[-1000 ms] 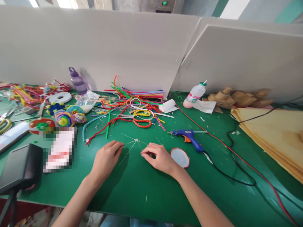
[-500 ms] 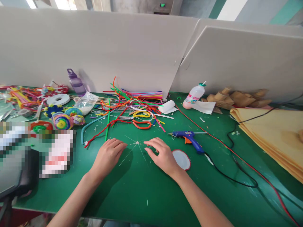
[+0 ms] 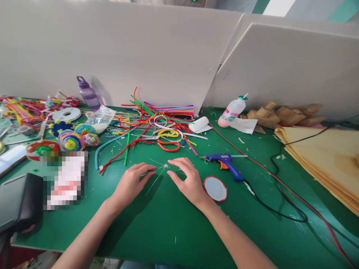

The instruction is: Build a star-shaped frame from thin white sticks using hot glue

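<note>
A star of thin pale sticks joined at a whitish lump sits in front of me, over the green table. My left hand is at its left side, thumb and fingertips closed together around one thin stick. On the other side is my right hand, thumb and index finger parted near the lump, with a stick passing through the gap. Beyond the right hand lies a blue glue gun with an orange trigger. A white disc with a red rim rests beside my right wrist.
Scissors and coloured pipe cleaners are heaped at the back. A purple bottle and a pinkish bottle stand by the partition. Colourful craft pieces lie left; a black cord and yellowish sheets lie right.
My left hand has moved in and its fingertips have come together at a stick. The star has shifted slightly right, nearer my right hand. The view has tilted down a little.
</note>
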`<act>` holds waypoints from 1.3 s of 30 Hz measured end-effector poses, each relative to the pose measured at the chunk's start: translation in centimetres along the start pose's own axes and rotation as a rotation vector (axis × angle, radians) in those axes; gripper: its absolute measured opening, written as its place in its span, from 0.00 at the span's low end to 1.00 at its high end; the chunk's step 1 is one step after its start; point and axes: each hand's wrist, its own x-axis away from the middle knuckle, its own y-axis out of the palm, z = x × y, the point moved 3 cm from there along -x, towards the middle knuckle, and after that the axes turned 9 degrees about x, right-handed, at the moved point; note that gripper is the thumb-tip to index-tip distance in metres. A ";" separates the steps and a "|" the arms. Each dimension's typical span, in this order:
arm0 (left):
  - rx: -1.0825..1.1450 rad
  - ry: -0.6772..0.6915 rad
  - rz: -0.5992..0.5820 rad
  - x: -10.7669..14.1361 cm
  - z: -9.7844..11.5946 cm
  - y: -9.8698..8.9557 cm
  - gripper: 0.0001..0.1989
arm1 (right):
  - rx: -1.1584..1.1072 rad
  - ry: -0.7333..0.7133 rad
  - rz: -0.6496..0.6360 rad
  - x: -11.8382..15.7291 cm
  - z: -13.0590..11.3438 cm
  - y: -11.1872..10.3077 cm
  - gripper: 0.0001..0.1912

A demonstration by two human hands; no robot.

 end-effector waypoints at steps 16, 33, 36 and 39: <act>-0.015 0.179 0.056 -0.4 0.7 0.5 0.07 | -0.049 -0.013 0.060 -0.1 -0.2 0.0 0.06; -0.369 0.378 0.161 -0.1 2.1 1.0 0.11 | -0.035 -0.029 0.101 0.1 -0.6 0.2 0.06; -0.381 0.380 0.161 0.0 2.1 1.1 0.11 | -0.033 -0.029 0.100 0.1 -0.6 0.2 0.06; -0.385 0.379 0.165 0.0 2.0 1.2 0.11 | -0.032 -0.026 0.099 0.1 -0.6 0.2 0.06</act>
